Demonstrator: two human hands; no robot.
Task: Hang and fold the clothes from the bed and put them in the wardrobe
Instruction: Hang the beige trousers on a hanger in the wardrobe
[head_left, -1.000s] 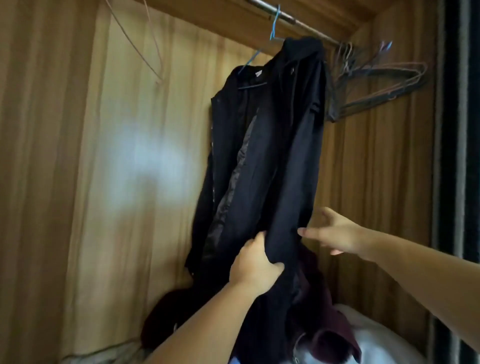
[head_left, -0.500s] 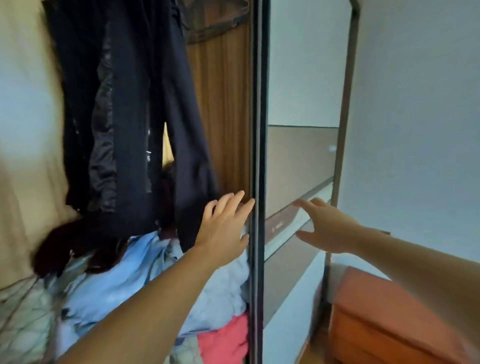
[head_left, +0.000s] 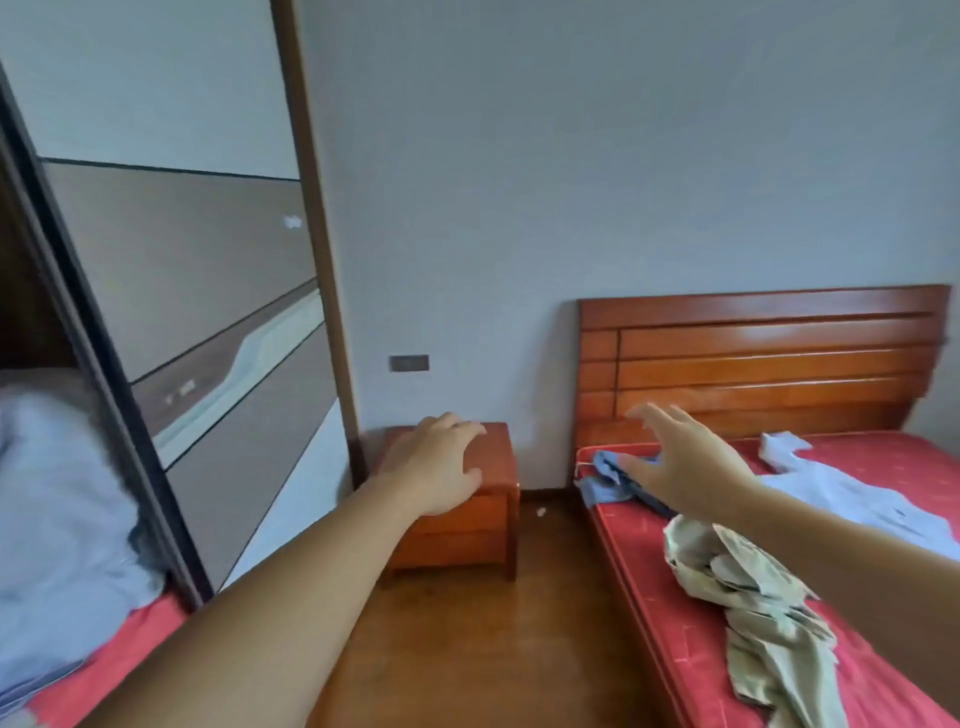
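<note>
Head view: both my left hand and right hand are spread wide and empty; three garments lie on the bed, not yet hung.

- bed: reddish-brown wood, red mattress
- nightstand: same reddish-brown
- clothes: crumpled garment pale olive, shirt pale blue, small garment blue
- wall: grey

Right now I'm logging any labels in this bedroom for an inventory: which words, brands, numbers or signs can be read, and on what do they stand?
None can be read.
Wardrobe door: small pale marks on its panels, too blurred to tell whether they are writing.
Dark wall plate: no legible marking.
Clothes on the bed, the pale blue garment and the beige garment: no visible tag or print.
</note>
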